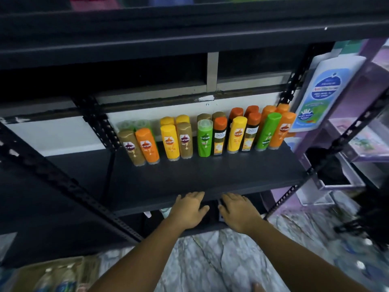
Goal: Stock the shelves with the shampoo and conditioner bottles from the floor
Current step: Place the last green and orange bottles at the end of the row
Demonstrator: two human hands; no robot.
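Note:
Several shampoo and conditioner bottles stand in two rows at the back of a black shelf [189, 178]: a brown one [131, 147], orange [147, 145], yellow [170, 142], green [204, 138] and more orange ones [281, 129] to the right. My left hand [188, 209] and my right hand [237, 211] lie side by side at the shelf's front edge, fingers extended forward and holding nothing. The fingertips reach over or just under the edge; which one I cannot tell.
A black perforated upright [101, 127] stands left of the bottles, another [294, 190] at the right. A large white bottle [324, 91] hangs on a purple rack to the right. A cardboard box [48, 275] with bottles sits on the marble floor [210, 260] at lower left.

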